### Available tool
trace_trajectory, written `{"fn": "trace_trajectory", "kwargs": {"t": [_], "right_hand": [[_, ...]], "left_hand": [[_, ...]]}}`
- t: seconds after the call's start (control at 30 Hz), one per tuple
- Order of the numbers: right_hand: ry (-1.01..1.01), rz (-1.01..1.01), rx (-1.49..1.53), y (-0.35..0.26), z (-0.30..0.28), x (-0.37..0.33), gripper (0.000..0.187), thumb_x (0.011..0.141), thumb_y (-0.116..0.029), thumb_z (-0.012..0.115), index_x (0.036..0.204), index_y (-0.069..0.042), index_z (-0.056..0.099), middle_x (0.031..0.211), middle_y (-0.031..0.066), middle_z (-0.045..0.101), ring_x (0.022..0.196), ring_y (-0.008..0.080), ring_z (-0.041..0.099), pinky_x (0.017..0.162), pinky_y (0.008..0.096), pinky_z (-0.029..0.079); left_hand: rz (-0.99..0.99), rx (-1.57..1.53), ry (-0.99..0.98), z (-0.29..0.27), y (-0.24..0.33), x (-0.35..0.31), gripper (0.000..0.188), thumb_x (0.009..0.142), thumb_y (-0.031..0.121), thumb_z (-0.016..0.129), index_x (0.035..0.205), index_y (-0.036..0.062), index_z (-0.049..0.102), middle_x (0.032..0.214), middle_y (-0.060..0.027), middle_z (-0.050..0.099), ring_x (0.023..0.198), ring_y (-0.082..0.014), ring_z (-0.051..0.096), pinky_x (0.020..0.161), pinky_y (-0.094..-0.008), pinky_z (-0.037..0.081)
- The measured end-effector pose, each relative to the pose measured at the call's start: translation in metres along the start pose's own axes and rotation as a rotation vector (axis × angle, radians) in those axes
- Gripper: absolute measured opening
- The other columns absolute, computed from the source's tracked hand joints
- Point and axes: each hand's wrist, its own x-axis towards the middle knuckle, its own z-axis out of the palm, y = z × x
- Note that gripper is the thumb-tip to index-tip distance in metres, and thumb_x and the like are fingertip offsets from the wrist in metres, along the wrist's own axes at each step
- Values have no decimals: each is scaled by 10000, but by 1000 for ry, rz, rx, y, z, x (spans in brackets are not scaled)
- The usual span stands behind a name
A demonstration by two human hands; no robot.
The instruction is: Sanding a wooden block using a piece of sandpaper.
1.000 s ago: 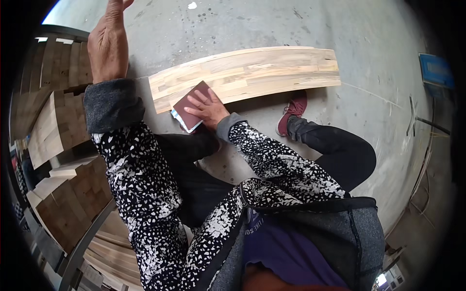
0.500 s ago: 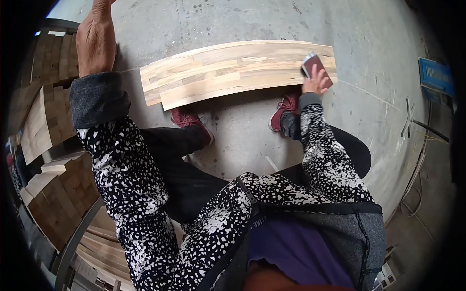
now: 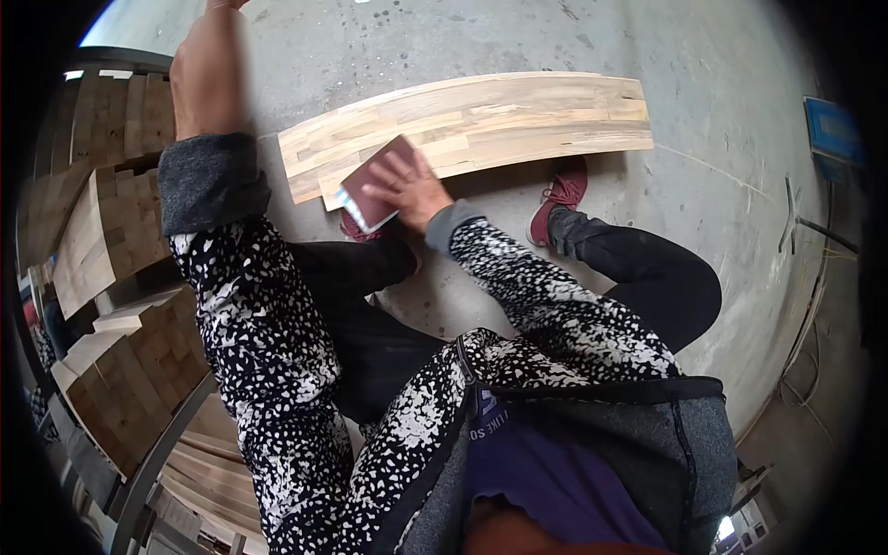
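A long board of light, pieced wood strips (image 3: pixel 518 116) lies across the floor in front of my feet, with a second board edge showing beneath or beside it. My right hand (image 3: pixel 416 194) holds a reddish-brown rectangle that looks like sandpaper (image 3: pixel 365 199), with a white and bluish edge. Its fingers lie spread over the back, at the near left end of the board. Up at the far left, my left hand (image 3: pixel 211 79) is raised and smeared by motion. Its fingers are mostly cut off by the picture's top edge.
On the left, a metal rack (image 3: pixel 148 472) bears stacked wood boards (image 3: pixel 129 379). My dark red shoes (image 3: pixel 564 194) stand on the concrete floor (image 3: pixel 444 37) just behind the board. At far right are a blue box-like thing (image 3: pixel 832 134) and a dark metal bar (image 3: pixel 823 239).
My right hand has swept the sandpaper from the board's right end to its left end. My left hand has shifted slightly right.
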Motion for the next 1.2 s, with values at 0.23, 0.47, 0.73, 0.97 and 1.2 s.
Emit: {"fn": "trace_trajectory", "kwargs": {"t": [0.23,0.47,0.73,0.97,1.2], "right_hand": [[125,1122,-399,214,-124,-144,558,781,-266,481,1297,-315,276,1376,73,218,1268,318,171,941,620,154],[213,1375,-385,201,-116,-113,544,800,-325,453,1307,-271,266,1383,85,194,1273,340,129,941,634,103],[129,253,166,-37,4,25,651,651,-188,565,1259,-286,352,1370,58,233,1283,293,139,976,603,44],[51,91,37,24,-22,49,647,668,-128,525,1262,-311,346,1371,47,241,1282,283,152,1002,561,38],[114,1115,-407,249,-123,-102,565,799,-373,459,1314,-290,241,1379,78,203,1272,323,128,967,597,67]], "left_hand": [[-266,-66,-28,-21,8,-3,730,766,698,179,1114,180,557,1176,-235,454,1187,-308,346,994,-439,221],[9,104,51,-27,7,-7,731,766,698,172,1116,184,555,1238,-210,403,1198,-309,329,1007,-429,193],[-126,13,-110,2,16,4,725,774,689,157,1116,189,555,1230,-200,416,1210,-314,313,1009,-426,189],[18,133,-14,-9,18,0,721,777,684,159,1111,186,559,1213,-191,438,1207,-313,316,1012,-425,191],[10,92,-54,-12,3,-3,712,775,685,185,1109,180,559,1215,-179,441,1206,-315,316,1011,-411,204]]}}
